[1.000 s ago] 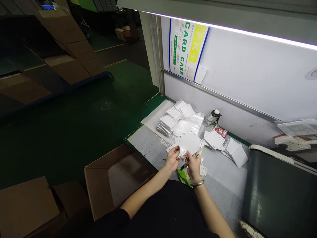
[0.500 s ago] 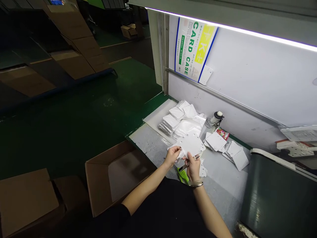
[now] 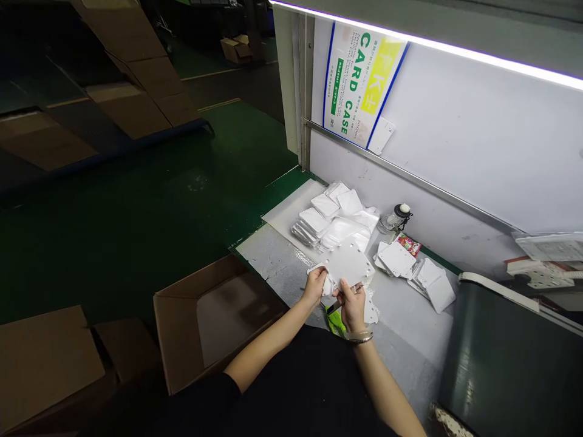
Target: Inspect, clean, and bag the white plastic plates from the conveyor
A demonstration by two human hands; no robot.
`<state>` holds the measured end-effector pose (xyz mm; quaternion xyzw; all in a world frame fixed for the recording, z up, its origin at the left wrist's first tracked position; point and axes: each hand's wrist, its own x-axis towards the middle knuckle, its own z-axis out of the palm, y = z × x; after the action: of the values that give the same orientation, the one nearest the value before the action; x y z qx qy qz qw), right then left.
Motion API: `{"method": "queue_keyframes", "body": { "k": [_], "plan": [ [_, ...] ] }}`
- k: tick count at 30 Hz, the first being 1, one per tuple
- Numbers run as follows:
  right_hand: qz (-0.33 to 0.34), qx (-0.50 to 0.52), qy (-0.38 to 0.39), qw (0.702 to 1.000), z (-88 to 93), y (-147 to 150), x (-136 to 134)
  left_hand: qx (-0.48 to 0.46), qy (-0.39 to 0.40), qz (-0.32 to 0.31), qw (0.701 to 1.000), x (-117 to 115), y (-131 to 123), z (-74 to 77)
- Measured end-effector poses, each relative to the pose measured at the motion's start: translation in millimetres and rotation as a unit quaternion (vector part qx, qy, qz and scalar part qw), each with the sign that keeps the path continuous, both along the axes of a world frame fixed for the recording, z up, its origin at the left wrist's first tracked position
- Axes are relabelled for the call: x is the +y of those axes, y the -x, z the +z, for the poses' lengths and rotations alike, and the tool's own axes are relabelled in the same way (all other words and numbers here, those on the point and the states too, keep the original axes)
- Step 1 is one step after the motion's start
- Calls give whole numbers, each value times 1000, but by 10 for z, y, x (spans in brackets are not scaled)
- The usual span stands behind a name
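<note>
A flat white plate (image 3: 348,262) with small holes along its edges is held up in front of me. My left hand (image 3: 315,286) is closed on its left edge, fingers bunched at the near corner. My right hand (image 3: 353,306) grips the near edge with the thumb on top. A slim tool (image 3: 334,308) with a metallic look also sticks out of the right hand; its kind is unclear. Under that hand lies a bright green object (image 3: 336,323), partly covered. Another white plate (image 3: 371,311) shows on the table beneath, largely hidden.
Stacked white plates (image 3: 314,221) and plastic film lie at the back left. Two smaller stacks (image 3: 435,285) stand right, by a red packet (image 3: 409,244) and a clear bottle (image 3: 395,218). An open cardboard box (image 3: 177,340) sits left; a green conveyor belt (image 3: 514,358) is right.
My left hand has shifted slightly along the plate's left edge and now closes more fully on it. The plate has tilted a little. My right hand keeps its grip.
</note>
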<state>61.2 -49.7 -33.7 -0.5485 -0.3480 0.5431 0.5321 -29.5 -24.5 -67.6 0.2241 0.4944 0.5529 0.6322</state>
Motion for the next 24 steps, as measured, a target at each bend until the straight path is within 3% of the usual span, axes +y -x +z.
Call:
{"method": "queue_keyframes", "body": {
  "k": [3, 7, 10, 13, 19, 22, 24],
  "plan": [
    [24, -67, -6, 997, -96, -36, 30, 42, 14, 18, 999, -16, 183, -161],
    [52, -211, -18, 976, -344, -269, 155, 105, 57, 96, 988, -120, 581, -418],
    [122, -332, -38, 935, -555, -449, 276, 140, 89, 148, 975, -251, 899, -568],
    [215, -426, -57, 877, -749, -424, 349, 153, 104, 165, 969, -375, 1104, -641],
    [344, -549, -41, 761, -998, 25, 303, 147, 92, 160, 972, -422, 1096, -685],
    [369, -580, -12, 726, -1032, 49, 279, 137, 94, 146, 975, -387, 1032, -694],
    [361, -595, 20, 718, -1030, -106, 274, 132, 99, 136, 977, -370, 1019, -692]
  ]
}}
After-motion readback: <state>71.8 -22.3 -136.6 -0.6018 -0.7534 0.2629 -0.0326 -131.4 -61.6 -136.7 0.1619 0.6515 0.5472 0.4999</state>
